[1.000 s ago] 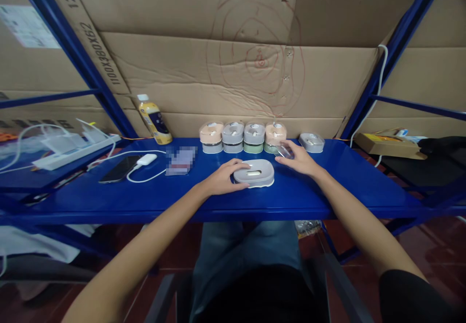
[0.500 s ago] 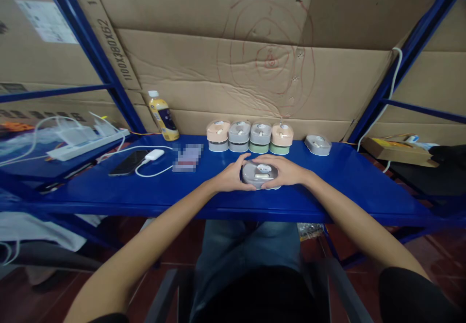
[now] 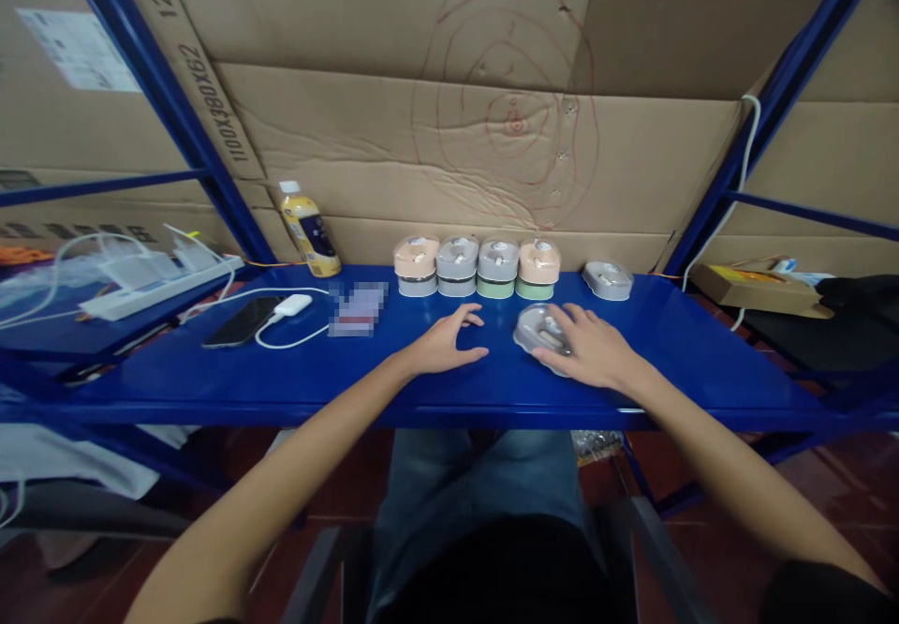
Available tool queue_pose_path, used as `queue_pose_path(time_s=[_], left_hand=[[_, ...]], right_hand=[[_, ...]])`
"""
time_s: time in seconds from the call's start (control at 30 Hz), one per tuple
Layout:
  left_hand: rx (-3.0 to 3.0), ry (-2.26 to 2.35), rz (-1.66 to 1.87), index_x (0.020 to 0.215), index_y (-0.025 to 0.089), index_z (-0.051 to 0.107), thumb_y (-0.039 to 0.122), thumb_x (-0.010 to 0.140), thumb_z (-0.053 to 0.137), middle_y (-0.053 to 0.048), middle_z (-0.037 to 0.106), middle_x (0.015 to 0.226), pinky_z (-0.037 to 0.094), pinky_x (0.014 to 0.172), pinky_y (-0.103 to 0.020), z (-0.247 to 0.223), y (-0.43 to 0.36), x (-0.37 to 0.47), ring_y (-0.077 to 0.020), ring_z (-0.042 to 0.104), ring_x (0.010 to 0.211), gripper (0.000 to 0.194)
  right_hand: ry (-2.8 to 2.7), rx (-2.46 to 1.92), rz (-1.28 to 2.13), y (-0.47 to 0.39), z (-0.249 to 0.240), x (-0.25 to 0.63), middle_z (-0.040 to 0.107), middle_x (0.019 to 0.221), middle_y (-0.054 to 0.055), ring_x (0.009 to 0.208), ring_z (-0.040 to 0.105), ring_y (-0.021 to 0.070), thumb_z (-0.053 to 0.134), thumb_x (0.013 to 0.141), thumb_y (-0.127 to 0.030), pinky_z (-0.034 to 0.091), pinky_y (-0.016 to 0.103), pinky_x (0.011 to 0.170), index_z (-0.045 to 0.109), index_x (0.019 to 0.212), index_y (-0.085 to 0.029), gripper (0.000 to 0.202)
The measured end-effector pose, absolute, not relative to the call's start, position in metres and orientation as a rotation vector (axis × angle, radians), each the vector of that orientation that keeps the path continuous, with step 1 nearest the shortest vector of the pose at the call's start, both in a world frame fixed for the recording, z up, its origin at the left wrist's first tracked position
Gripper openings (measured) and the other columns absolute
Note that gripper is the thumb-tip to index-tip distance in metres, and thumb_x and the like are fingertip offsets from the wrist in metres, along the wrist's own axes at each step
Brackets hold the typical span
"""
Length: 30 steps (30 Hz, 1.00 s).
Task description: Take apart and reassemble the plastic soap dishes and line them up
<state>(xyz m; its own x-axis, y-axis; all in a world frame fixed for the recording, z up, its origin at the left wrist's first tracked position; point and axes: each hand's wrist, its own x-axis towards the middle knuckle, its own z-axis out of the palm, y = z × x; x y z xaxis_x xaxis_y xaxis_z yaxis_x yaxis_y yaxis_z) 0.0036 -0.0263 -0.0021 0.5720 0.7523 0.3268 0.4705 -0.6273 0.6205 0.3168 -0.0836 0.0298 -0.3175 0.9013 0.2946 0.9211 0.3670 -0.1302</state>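
Note:
My right hand (image 3: 596,348) grips a grey oval box with a clear lid (image 3: 534,326), thumb at the near side and fingers over the top. The box looks tilted and slightly blurred over the blue table (image 3: 365,371). To its left, my left hand (image 3: 444,341) has its fingers apart and nothing in them. Behind the hands stand several two-high stacks of similar boxes in a row: a peach-topped stack (image 3: 416,263) at the left end, grey-topped stacks (image 3: 498,268) between, another peach-topped stack (image 3: 538,263) at the right end. One single grey box (image 3: 608,279) sits further right.
A yellow drink bottle (image 3: 309,230) stands at the back left. Nearer lie a phone (image 3: 243,321), a white charger case with cable (image 3: 293,305) and a blurred-out item (image 3: 357,309). A power strip (image 3: 161,287) is far left, an opened carton (image 3: 762,289) far right. Cardboard (image 3: 337,137) backs the table.
My left hand has let go of the grey box. My right hand has moved it to the right and tilted it. The view has shifted slightly.

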Motion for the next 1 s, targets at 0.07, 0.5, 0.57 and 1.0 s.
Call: queue_pose_path(time_s=[0.07,0.5,0.57,1.0], left_hand=[[2.344,0.984,0.793,0.15,0.022,0.043,0.05,0.088,0.075,-0.015,0.068,0.139,0.052,0.115,-0.054,-0.002,-0.026,0.003,-0.0328,0.066,0.132,0.075],[2.334,0.99,0.726,0.149,0.021,0.043,0.051,0.091,0.072,-0.015,0.065,0.144,0.05,0.118,-0.056,-0.003,-0.023,0.001,-0.0338,0.062,0.137,0.072],[2.333,0.993,0.717,0.15,0.021,0.043,0.051,0.091,0.072,-0.015,0.065,0.145,0.05,0.117,-0.056,-0.003,-0.022,0.0,-0.034,0.062,0.137,0.073],[2.338,0.975,0.728,0.15,0.021,0.044,0.049,0.09,0.074,-0.015,0.065,0.144,0.051,0.116,-0.057,-0.005,-0.02,0.0,-0.035,0.062,0.137,0.073]], right_hand=[[-2.259,-1.654,-0.079,-0.091,0.03,0.344,0.042,0.167,0.026,0.151,0.043,0.0545,0.057,0.087,-0.086,0.045,0.07,0.117,0.036,0.167,-0.017,0.107],[-2.482,-1.52,-0.444,-0.031,0.024,0.409,0.053,0.161,0.021,0.149,0.047,0.049,0.065,0.09,-0.072,0.041,0.066,0.117,0.05,0.158,-0.023,0.084],[-2.488,-1.603,-0.534,0.0,0.026,0.404,0.055,0.157,0.025,0.148,0.047,0.0494,0.064,0.09,-0.072,0.036,0.066,0.12,0.054,0.153,-0.016,0.085],[-2.266,-1.543,-0.56,0.07,0.035,0.377,0.041,0.167,0.028,0.156,0.037,0.0465,0.073,0.084,-0.072,0.034,0.06,0.126,0.038,0.161,-0.012,0.105]])
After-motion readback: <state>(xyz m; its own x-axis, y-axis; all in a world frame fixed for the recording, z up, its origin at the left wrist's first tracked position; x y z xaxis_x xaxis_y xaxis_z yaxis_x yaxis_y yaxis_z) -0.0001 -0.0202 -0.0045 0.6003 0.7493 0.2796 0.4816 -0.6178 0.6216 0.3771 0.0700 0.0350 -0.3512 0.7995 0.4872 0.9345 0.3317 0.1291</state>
